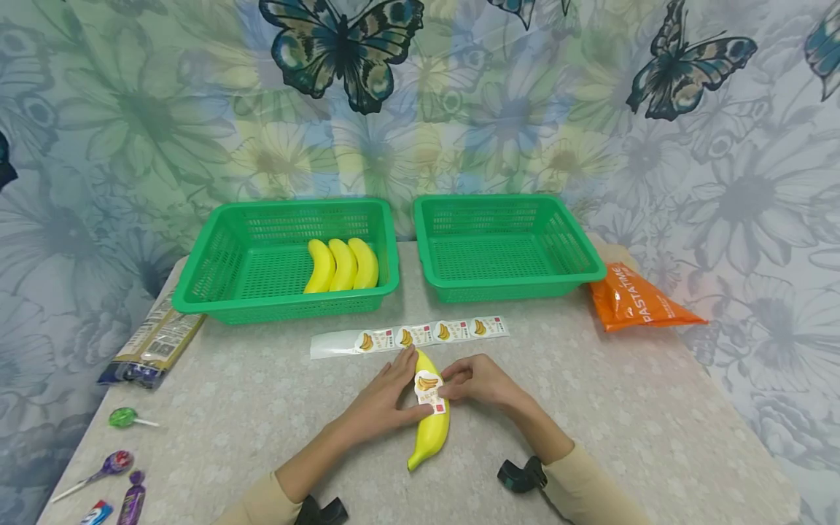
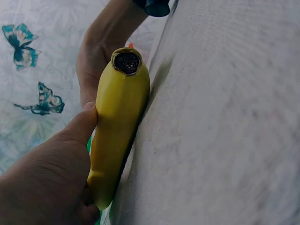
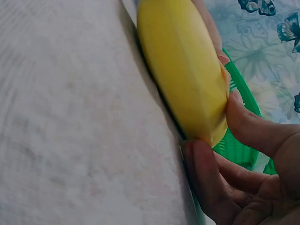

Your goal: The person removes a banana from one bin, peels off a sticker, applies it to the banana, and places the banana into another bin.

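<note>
A yellow banana [image 1: 431, 440] lies on the table with its stem toward me. On its upper side is a white sticker [image 1: 429, 392] printed with bananas. My left hand [image 1: 380, 397] holds the banana from the left, thumb on the sticker and fingertips by the far end. From the right, my right hand [image 1: 482, 380] grips the banana's edge, its thumb [image 3: 241, 115] at the sticker's border and a finger low on the side. Just beyond the hands lies a strip of banana stickers [image 1: 420, 335], its left end bare backing.
A green basket [image 1: 226, 306] with three bananas [image 1: 343, 266] stands at the back left, another green basket [image 1: 518, 290] at the back right. An orange pasta bag [image 1: 643, 299] lies far right. Along the left edge are a gold packet [image 1: 157, 339], lollipops [image 1: 123, 417] and wrapped sweets [image 1: 133, 503].
</note>
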The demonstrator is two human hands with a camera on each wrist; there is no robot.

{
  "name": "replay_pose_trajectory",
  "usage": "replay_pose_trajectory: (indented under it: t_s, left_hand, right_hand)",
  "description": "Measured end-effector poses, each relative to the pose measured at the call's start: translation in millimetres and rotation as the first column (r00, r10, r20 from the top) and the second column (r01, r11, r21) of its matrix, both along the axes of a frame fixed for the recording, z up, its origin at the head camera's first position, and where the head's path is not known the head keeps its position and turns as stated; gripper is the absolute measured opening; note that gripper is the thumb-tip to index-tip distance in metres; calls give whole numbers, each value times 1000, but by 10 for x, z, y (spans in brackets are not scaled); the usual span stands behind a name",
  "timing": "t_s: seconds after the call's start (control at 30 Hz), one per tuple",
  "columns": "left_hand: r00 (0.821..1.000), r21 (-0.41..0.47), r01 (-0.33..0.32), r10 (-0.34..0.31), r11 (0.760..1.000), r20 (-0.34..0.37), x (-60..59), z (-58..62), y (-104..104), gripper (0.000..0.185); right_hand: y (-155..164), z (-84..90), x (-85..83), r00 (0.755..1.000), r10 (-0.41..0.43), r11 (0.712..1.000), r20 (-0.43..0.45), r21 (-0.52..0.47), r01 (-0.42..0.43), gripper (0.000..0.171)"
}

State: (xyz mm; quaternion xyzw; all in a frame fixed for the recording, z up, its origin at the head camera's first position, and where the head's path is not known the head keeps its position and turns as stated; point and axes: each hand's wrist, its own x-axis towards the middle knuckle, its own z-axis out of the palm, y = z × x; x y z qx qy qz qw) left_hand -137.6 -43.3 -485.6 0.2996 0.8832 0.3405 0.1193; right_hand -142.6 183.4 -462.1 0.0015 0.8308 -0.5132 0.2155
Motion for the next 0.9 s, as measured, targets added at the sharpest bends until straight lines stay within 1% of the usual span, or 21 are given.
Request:
replay_pose_trajectory:
  t_s: [0.1,0.17,0.3,0.4,0.5,0.6,0.67,0.77,0.9]
  left_hand:
    - [1000,7,-2,2,1000,-3,2,-2,12,97]
    - [1000,5,-3,4,1000,-7,4,4,15,97]
    - [1000,1,-8,8,1000,-1,8,16,14,98]
    - [1000,-4,-10,10,1000,12,4,20,11,99]
    - [1000,-4,-9,9,1000,15,-13,25,10,100]
    - [1000,-10,-8,8,1000,16,-36,31,9,103]
    - [1000,-20,-6,6,1000,11,-52,32,5,105]
    - [1000,-33,2,-3,999,-7,-79,29,2,106]
    - [1000,-48,6,-8,999,-23,-122,29,6,111]
  right_hand:
    - [44,28,-1,997,74,997,24,30,-75,44]
    - [57,52,0,992,117,993,47,29,-118,50]
    - [76,86,11,979,197,980,60,3,-197,60]
    - [91,84,10,973,225,974,57,-22,-224,62]
    - [107,62,-1,979,197,980,51,-30,-196,55]
    - [87,18,-10,991,122,991,62,-69,-118,44]
    - [55,-16,-11,996,67,994,65,-94,-60,39]
    - [5,-52,-6,997,-6,992,72,-122,14,36]
    - [-23,-72,0,996,-60,990,73,-122,68,30]
